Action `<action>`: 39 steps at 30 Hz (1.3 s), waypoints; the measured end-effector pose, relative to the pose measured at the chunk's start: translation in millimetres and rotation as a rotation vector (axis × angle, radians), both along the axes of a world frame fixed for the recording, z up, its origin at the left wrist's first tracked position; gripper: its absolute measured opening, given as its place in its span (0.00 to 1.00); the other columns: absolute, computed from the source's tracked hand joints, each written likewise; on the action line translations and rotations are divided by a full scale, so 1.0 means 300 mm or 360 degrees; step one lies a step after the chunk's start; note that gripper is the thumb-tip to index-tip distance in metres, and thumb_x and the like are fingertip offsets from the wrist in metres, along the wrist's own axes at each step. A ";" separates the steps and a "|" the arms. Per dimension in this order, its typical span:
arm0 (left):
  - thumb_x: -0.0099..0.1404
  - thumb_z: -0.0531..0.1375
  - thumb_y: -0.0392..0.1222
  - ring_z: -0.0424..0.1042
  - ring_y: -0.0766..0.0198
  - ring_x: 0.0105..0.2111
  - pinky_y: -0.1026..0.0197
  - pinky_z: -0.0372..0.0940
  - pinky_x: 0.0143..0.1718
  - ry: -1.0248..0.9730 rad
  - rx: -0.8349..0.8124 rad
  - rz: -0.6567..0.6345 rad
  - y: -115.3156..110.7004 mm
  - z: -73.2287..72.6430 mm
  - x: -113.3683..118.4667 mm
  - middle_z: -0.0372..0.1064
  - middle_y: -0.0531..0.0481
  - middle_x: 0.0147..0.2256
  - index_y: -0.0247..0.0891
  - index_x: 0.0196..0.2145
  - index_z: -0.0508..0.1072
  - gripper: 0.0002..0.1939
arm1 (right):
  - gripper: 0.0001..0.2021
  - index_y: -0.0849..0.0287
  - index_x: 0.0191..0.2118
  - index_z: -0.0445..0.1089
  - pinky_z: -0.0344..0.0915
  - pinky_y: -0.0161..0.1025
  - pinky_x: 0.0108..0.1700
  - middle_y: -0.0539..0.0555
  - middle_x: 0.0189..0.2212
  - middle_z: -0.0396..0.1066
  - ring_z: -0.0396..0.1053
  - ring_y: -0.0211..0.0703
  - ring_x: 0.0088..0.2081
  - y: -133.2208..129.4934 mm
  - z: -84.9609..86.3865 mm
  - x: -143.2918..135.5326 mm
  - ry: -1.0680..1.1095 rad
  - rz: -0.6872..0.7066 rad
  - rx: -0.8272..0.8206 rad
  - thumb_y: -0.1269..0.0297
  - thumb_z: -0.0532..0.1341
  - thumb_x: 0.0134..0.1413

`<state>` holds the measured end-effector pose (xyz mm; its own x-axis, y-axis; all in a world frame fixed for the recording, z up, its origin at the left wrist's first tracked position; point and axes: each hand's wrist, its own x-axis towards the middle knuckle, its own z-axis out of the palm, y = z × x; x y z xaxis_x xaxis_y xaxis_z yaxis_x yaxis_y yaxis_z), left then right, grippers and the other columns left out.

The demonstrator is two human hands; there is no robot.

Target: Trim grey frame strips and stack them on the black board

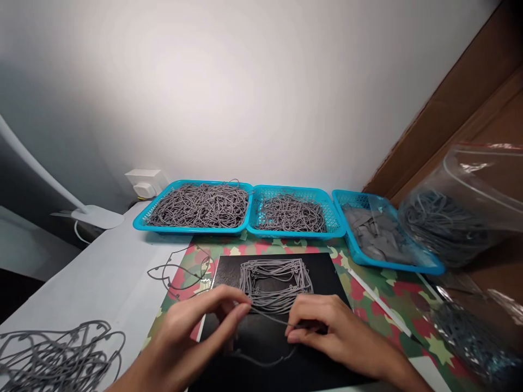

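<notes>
My left hand point(204, 326) pinches one end of a thin grey strip point(269, 317) over the black board point(327, 277). The same strip runs across to my right hand point(327, 326), whose fingers are closed on it. A further length of grey strand curves below, between the hands, partly blurred against the board. Just beyond my hands, a stack of grey rectangular frames point(265, 301) lies on the board, with the black surface showing through its middle.
Blue baskets hold grey strands point(196, 207), shorter pieces point(292, 213) and flat grey pieces point(376, 234). Tangled loops point(61, 354) lie front left, a loose outline point(180, 272) beside the board. A white pen point(379, 302), filled plastic bags point(449, 218) and a lamp base point(98, 216) are around.
</notes>
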<state>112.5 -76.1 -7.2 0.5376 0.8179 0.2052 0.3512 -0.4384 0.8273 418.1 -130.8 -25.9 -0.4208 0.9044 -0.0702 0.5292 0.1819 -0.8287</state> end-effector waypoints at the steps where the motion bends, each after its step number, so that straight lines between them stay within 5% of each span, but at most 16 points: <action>1: 0.83 0.62 0.50 0.79 0.66 0.24 0.67 0.74 0.31 -0.0028 -0.0072 0.0038 0.021 -0.006 0.003 0.79 0.58 0.28 0.46 0.44 0.82 0.11 | 0.08 0.55 0.41 0.84 0.68 0.34 0.41 0.48 0.38 0.80 0.78 0.40 0.38 -0.002 -0.007 0.021 0.0072 -0.0036 -0.0053 0.60 0.71 0.77; 7: 0.80 0.62 0.57 0.78 0.63 0.22 0.63 0.75 0.29 -0.0053 -0.0350 0.0097 0.151 -0.072 0.034 0.74 0.58 0.25 0.43 0.42 0.80 0.17 | 0.17 0.53 0.45 0.88 0.69 0.36 0.41 0.52 0.39 0.81 0.76 0.44 0.40 0.033 -0.034 0.110 0.0210 -0.0422 -0.0018 0.46 0.68 0.77; 16: 0.80 0.56 0.61 0.66 0.65 0.14 0.63 0.63 0.21 0.0122 -0.0270 0.0130 0.200 -0.174 0.078 0.65 0.63 0.20 0.43 0.45 0.73 0.19 | 0.18 0.55 0.41 0.80 0.68 0.36 0.36 0.49 0.31 0.74 0.73 0.43 0.33 0.149 -0.099 0.077 0.0111 -0.0657 0.0307 0.47 0.62 0.80; 21: 0.81 0.54 0.63 0.69 0.60 0.24 0.61 0.62 0.29 0.0276 -0.0106 0.0251 0.252 -0.154 0.005 0.64 0.60 0.24 0.44 0.48 0.74 0.21 | 0.14 0.52 0.51 0.80 0.63 0.37 0.35 0.47 0.31 0.68 0.65 0.41 0.29 0.155 -0.158 0.073 -0.0067 -0.0807 0.0602 0.50 0.61 0.80; 27: 0.75 0.62 0.70 0.73 0.55 0.30 0.57 0.62 0.35 0.0560 -0.0005 0.0381 0.339 -0.100 -0.229 0.74 0.52 0.31 0.44 0.36 0.76 0.26 | 0.14 0.52 0.55 0.78 0.64 0.39 0.37 0.46 0.30 0.65 0.63 0.43 0.28 0.119 -0.189 0.131 -0.0243 -0.1005 0.0865 0.50 0.60 0.82; 30: 0.74 0.66 0.69 0.77 0.53 0.36 0.57 0.67 0.39 0.0681 -0.0045 0.0198 0.308 -0.103 -0.311 0.78 0.50 0.37 0.44 0.40 0.79 0.24 | 0.13 0.51 0.53 0.78 0.65 0.39 0.36 0.47 0.31 0.67 0.65 0.43 0.28 0.113 -0.195 0.160 -0.0307 -0.1040 0.0934 0.49 0.61 0.81; 33: 0.77 0.65 0.67 0.78 0.52 0.41 0.56 0.69 0.42 0.0762 -0.0017 0.0043 0.254 -0.119 -0.324 0.79 0.49 0.41 0.45 0.43 0.79 0.21 | 0.14 0.51 0.51 0.77 0.66 0.38 0.34 0.47 0.31 0.68 0.66 0.43 0.27 0.116 -0.194 0.177 -0.0357 -0.1054 0.0977 0.47 0.61 0.81; 39: 0.79 0.60 0.68 0.72 0.56 0.31 0.57 0.63 0.35 0.0599 0.0101 0.0324 0.251 -0.155 -0.237 0.76 0.52 0.34 0.44 0.39 0.76 0.25 | 0.16 0.51 0.49 0.78 0.69 0.37 0.34 0.49 0.32 0.71 0.68 0.42 0.28 0.118 -0.191 0.172 -0.0421 -0.1018 0.1004 0.46 0.61 0.81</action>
<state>41.4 -0.9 -53.6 0.4134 0.9071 0.0794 0.7077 -0.3749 0.5988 469.6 -95.3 -83.3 0.1295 0.8622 0.4898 0.8414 0.1658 -0.5144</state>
